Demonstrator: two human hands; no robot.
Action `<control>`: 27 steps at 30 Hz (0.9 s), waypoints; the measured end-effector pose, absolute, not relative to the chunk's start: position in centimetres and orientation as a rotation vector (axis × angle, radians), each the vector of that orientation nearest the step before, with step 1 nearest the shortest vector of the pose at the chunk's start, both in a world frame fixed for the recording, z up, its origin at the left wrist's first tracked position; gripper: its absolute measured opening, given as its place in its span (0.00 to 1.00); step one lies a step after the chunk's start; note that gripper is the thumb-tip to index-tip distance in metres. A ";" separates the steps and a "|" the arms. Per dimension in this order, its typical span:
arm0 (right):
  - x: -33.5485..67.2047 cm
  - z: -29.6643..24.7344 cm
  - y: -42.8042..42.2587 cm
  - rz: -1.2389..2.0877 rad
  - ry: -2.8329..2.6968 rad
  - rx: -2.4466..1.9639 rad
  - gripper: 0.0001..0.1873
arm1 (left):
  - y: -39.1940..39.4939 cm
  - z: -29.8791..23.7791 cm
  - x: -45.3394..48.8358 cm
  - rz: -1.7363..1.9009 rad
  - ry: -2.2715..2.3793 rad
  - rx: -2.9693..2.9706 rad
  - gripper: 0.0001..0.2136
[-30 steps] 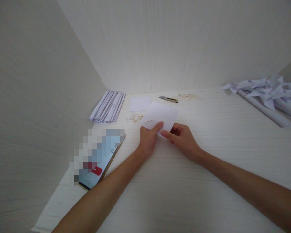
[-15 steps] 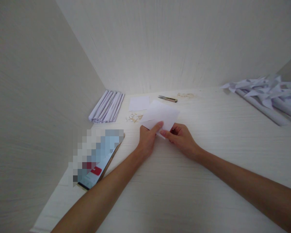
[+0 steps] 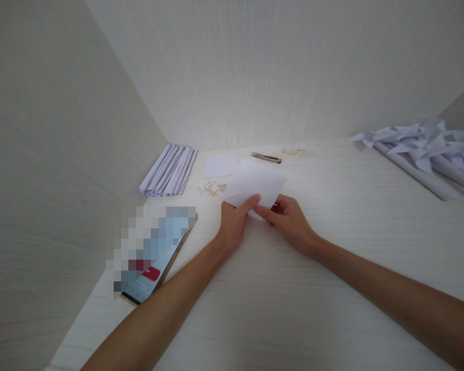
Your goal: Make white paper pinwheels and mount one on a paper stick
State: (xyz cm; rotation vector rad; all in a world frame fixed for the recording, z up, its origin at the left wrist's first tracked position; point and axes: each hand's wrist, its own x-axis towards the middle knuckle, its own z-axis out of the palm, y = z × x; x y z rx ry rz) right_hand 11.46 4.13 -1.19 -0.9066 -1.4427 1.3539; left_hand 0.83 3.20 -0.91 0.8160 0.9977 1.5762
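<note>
two hands pinch the near edge of a white sheet

the left hand [image 3: 234, 222] and the right hand [image 3: 291, 220] meet near the middle of the pale wood-grain tabletop [image 3: 332, 278], fingertips almost touching. both are closed on the near edge of a white sheet of paper [image 3: 258, 181]. the left has its thumb on top of the sheet, and the right pinches the corner just beside it with its fingers curled under. the far part of the sheet lies flat on the tabletop and points away from the person. a lower layer shows at the near left (whether it is a fold or a second sheet cannot be told).

just beyond the sheet, to the left, lies a smaller square of paper [image 3: 220, 165]. a little heap of tan scraps [image 3: 213, 187] sits between that square and the left hand. farther back, near the rear wall [image 3: 278, 67], a pair of small snips [image 3: 266, 157] lies on its side, with a second scatter of scraps [image 3: 296, 152] just to its right.

a bundle of rolled paper tubes [image 3: 169, 170] rests against the left wall [image 3: 54, 154], well apart from the hands. nearer the person, a phone [image 3: 154, 260] lies beside the left forearm with its screen lit and mostly blurred. at the far right edge, a pile of folded paper pinwheels [image 3: 429, 147] on long paper stems spreads across the tabletop.
</note>
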 end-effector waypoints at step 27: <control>12.0 -1.8 4.4 1.042 -1.444 -0.747 0.17 | 3.8 -0.6 0.7 1.749 1.061 0.613 0.15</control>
